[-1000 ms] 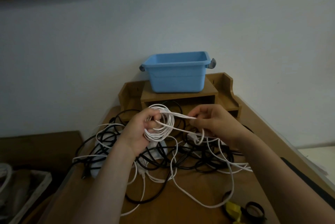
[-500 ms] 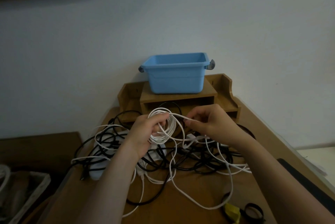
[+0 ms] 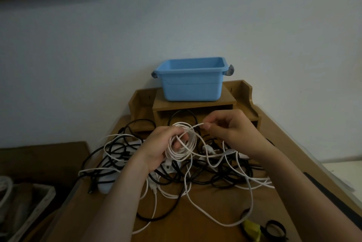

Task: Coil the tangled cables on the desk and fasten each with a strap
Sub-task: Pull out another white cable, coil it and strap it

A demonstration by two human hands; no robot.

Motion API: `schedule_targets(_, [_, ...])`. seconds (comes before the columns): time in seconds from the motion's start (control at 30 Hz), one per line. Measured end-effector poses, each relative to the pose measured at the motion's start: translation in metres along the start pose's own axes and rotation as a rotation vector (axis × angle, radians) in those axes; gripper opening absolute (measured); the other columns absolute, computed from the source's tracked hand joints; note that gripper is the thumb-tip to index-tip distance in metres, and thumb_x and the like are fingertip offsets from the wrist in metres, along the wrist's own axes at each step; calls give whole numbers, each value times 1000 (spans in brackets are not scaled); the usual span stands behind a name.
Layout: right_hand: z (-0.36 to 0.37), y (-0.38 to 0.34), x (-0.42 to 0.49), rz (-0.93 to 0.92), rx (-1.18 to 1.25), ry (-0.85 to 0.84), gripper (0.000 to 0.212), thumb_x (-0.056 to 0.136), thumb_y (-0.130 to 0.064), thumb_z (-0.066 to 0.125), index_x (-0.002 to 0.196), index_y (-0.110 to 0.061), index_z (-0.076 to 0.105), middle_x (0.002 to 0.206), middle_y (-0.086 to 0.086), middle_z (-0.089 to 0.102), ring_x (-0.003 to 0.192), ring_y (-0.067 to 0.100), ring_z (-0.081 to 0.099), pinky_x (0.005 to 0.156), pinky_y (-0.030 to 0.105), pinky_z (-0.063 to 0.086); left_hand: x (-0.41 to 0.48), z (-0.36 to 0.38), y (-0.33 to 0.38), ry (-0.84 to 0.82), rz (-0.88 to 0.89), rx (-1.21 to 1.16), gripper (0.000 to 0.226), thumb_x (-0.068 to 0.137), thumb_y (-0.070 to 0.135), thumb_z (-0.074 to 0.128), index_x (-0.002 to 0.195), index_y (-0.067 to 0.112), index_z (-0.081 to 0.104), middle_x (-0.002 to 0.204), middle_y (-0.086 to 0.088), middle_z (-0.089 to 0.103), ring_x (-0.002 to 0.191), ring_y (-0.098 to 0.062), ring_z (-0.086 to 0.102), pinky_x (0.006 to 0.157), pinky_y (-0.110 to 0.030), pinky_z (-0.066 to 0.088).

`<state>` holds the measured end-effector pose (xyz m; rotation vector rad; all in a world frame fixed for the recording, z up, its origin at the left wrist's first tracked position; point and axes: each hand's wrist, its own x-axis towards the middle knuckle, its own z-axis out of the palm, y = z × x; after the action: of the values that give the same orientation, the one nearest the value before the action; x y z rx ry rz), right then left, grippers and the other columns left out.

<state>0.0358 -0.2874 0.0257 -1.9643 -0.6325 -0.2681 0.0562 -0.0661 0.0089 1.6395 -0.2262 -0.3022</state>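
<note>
Below your hands, on the desk (image 3: pixel 176 232), the tangle (image 3: pixel 195 175) is lying mostly unsorted.
Your left hand (image 3: pixel 156 149) is gripping a part-wound white coil (image 3: pixel 191 144); your right hand (image 3: pixel 229 132) is pinching its loose strand (image 3: pixel 195 126) just beside; the straps (image 3: pixel 252 229) near your right forearm are waiting unused.

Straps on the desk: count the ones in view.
3, all at the desk's near right corner: a black strap loop, a yellow strap beside it, and a smaller black strap by the white cable. More may be hidden under the tangle.

Dim, bluish cast, wide-angle edge distortion
</note>
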Motion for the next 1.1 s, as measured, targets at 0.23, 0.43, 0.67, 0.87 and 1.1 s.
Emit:
schedule_targets(0.23, [-1, -14, -3, 170, -21, -335, 15, 100, -19, 63, 108, -13, 74, 91, 6, 77, 71, 19, 73, 64, 25, 57, 3, 1, -2, 16, 21, 37, 30, 103, 22, 49, 80, 7, 60, 71, -6, 51, 62, -15, 49, 61, -28, 40])
schedule_targets(0.43, [14, -16, -3, 260, -289, -259, 29, 103, -34, 54, 127, -23, 67, 87, 2, 73, 63, 11, 70, 57, 20, 56, 2, 6, -3, 20, 51, -23, 24, 104, 23, 50, 87, 8, 59, 85, -14, 49, 73, -22, 50, 68, -33, 41])
schedule_targets(0.67, [21, -21, -1, 355, -368, -61, 48, 102, -50, 49, 142, -23, 46, 91, -6, 70, 65, 5, 69, 55, 16, 52, 6, 8, -9, 100, 84, -86, 31, 105, 27, 52, 99, 3, 71, 96, -20, 69, 92, -32, 64, 89, -49, 49])
schedule_targets(0.87, [25, -15, -1, 344, -113, -56, 27, 108, -32, 44, 132, -25, 52, 95, 0, 69, 63, 15, 69, 55, 26, 56, 3, 7, -8, 52, 130, -36, 29, 105, 23, 51, 91, 14, 74, 85, -8, 67, 85, -24, 62, 83, -40, 49])
schedule_targets(1.1, [9, -13, -3, 277, 211, -163, 30, 104, -14, 54, 130, -25, 61, 101, 3, 75, 54, 20, 56, 48, 28, 46, 2, -1, -9, -167, 123, -208, 33, 98, 29, 59, 111, -1, 67, 85, -12, 57, 81, -26, 53, 82, -39, 46])
